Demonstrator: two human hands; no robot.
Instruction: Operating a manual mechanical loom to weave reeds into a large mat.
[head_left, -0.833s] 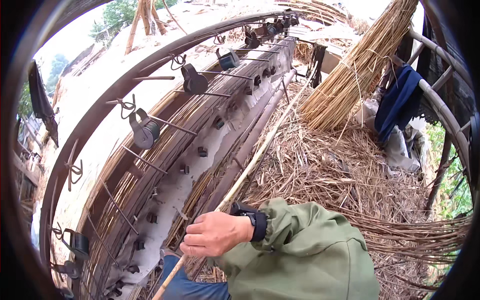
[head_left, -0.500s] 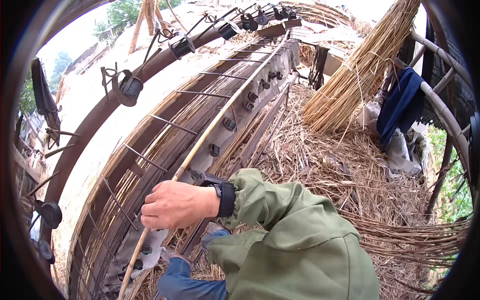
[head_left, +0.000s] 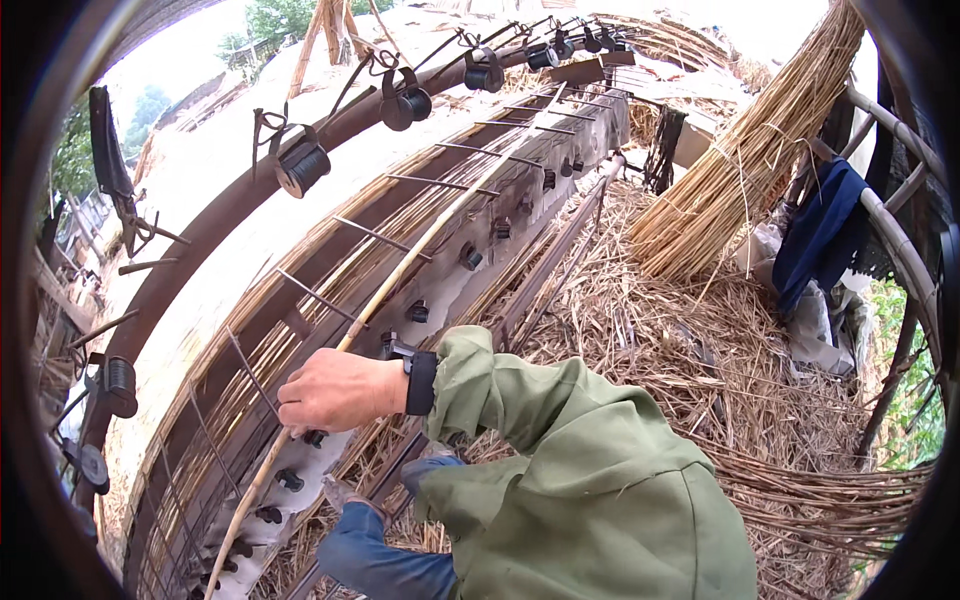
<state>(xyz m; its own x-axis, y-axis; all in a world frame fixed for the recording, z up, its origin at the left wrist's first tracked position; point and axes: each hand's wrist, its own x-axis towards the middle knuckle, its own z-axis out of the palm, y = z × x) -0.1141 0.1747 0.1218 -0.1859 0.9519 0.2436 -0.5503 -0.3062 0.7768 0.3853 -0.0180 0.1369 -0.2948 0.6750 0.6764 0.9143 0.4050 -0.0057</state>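
Beside the long brown beam's [head_left: 385,205] right edge | slender pale-yellow cane [head_left: 403,273] — axis near-left to far-right | right hand [head_left: 335,388], nearer, closed around it | left hand unseen, state unclear

We identify no legible text, label, number or sign in this view. We can read no marking on the spools [head_left: 303,168] or the wristband [head_left: 421,385] (both show too small).
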